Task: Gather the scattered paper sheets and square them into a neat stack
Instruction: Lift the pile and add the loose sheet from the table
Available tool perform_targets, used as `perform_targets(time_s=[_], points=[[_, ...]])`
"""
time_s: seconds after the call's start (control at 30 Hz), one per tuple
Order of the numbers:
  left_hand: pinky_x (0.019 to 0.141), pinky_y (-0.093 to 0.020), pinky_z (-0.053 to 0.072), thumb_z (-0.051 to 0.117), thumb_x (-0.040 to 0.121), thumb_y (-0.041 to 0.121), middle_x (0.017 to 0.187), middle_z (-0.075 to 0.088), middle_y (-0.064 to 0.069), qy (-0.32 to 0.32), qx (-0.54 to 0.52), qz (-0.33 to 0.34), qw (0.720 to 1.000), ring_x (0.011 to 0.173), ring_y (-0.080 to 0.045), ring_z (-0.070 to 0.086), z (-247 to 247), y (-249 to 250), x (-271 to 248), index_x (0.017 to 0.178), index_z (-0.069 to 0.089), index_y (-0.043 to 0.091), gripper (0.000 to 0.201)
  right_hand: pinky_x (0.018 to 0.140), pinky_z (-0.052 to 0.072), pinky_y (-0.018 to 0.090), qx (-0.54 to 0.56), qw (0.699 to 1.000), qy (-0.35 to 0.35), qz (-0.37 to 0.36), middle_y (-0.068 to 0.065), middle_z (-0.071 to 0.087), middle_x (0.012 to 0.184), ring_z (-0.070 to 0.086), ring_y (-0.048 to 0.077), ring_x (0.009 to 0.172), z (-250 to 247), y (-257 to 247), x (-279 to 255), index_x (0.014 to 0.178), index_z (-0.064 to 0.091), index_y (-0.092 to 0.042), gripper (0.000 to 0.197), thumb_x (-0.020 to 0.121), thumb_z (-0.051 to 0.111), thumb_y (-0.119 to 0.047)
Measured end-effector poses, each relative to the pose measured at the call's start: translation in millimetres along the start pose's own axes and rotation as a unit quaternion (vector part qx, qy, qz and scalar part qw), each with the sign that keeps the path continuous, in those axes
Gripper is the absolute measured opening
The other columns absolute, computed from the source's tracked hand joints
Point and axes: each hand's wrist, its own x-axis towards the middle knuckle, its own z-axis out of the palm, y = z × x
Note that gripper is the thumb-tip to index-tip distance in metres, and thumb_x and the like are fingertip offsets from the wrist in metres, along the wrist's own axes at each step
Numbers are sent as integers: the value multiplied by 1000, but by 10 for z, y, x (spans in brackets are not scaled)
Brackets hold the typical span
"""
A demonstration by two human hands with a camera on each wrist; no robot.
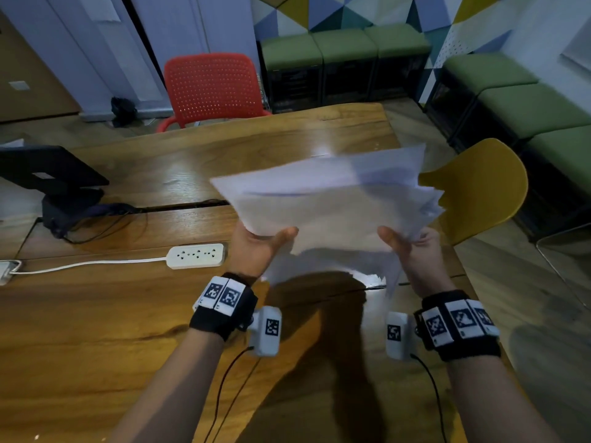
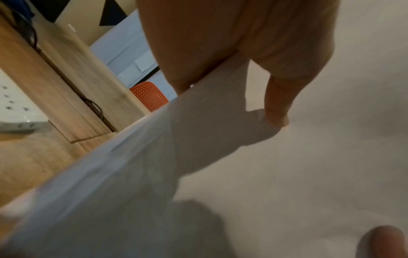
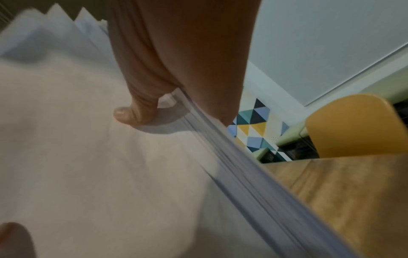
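Observation:
A loose bundle of white paper sheets (image 1: pixel 329 199) is held up above the wooden table (image 1: pixel 128 314), its far and right edges ragged and fanned. My left hand (image 1: pixel 256 247) grips the bundle's near left side, thumb on top. My right hand (image 1: pixel 412 247) grips the near right side the same way. In the left wrist view the paper sheets (image 2: pixel 287 174) fill the frame, with the thumb pressed on them. In the right wrist view the paper sheets' (image 3: pixel 88 157) uneven edges run diagonally under the thumb. One more sheet (image 1: pixel 371 278) shows below the bundle, near the table.
A white power strip (image 1: pixel 195 255) with its cord lies left of my left hand. A black device (image 1: pixel 54 183) with cables stands at the far left. A red chair (image 1: pixel 212 87) sits behind the table, a yellow chair (image 1: pixel 479 187) at its right edge.

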Motion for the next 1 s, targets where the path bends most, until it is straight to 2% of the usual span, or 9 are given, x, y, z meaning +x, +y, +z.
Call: perform_targets(time_s=[0.07, 0.17, 0.27, 0.37, 0.43, 0.57, 0.7, 0.93, 1.0], points=[[75, -17, 55, 82, 71, 16, 99, 70, 6, 22, -30, -3, 999, 89, 0, 69, 14, -19, -12, 112, 63, 10, 46, 73, 57, 28, -24, 1000, -17, -10, 7, 73, 96, 69, 17, 89, -9, -38, 9, 102, 67, -6, 20, 82, 67, -5], [85, -30, 55, 81, 62, 45, 106, 71, -3, 54, -39, -47, 997, 97, -13, 67, 79, -100, -16, 114, 62, 17, 62, 67, 56, 22, -82, 996, -32, 7, -14, 76, 82, 70, 1, 78, -7, 96, 62, 93, 70, -24, 25, 81, 69, -1], [82, -28, 55, 79, 72, 32, 113, 68, -11, 61, -67, -55, 994, 94, -14, 66, 176, -57, 32, 122, 57, 5, 61, 81, 55, 35, -106, 994, -12, 26, -10, 72, 87, 68, 2, 78, 48, 209, 129, 89, 67, -32, 29, 80, 73, -5], [86, -36, 57, 77, 67, 36, 114, 67, -17, 57, -101, -10, 993, 103, -24, 66, 232, 65, 101, 124, 55, 0, 70, 74, 54, 16, -72, 997, 20, 12, -4, 69, 97, 67, -7, 80, 92, 249, 203, 103, 64, -20, 28, 81, 72, -5], [80, -32, 57, 75, 66, 37, 114, 63, -18, 66, -122, 12, 990, 104, -24, 64, 247, 161, 127, 124, 50, -1, 73, 73, 52, 16, -51, 998, 44, 6, 0, 70, 97, 69, -4, 82, 99, 226, 260, 105, 66, -11, 26, 80, 73, -6], [75, -30, 49, 75, 63, 49, 91, 58, 0, 129, -197, 51, 971, 82, -10, 60, 218, 337, 148, 111, 44, 0, 76, 79, 54, 29, -35, 998, 34, 36, -7, 74, 84, 71, 9, 80, 70, 189, 276, 85, 71, -18, 15, 81, 71, -4], [79, -41, 52, 73, 58, 69, 86, 61, 2, 178, -216, 50, 959, 82, -15, 61, 248, 427, 51, 113, 48, 3, 89, 76, 57, 24, -6, 999, -21, 50, -2, 71, 99, 69, 13, 92, 70, 239, 185, 102, 65, -15, 34, 76, 71, 6], [77, -16, 51, 78, 64, 39, 107, 59, -7, 226, -145, 80, 960, 89, -1, 63, 384, 530, -84, 122, 39, 0, 80, 67, 58, 22, -2, 997, -36, 65, 3, 71, 98, 72, 4, 79, 127, 227, 97, 98, 65, -18, 37, 73, 73, 8], [80, -18, 51, 79, 65, 37, 110, 58, -12, 211, -115, 95, 966, 94, -8, 63, 406, 545, -105, 119, 38, 1, 77, 70, 58, 24, -6, 998, -32, 62, 2, 71, 99, 71, 4, 82, 121, 218, 105, 98, 65, -21, 38, 73, 74, 7]])
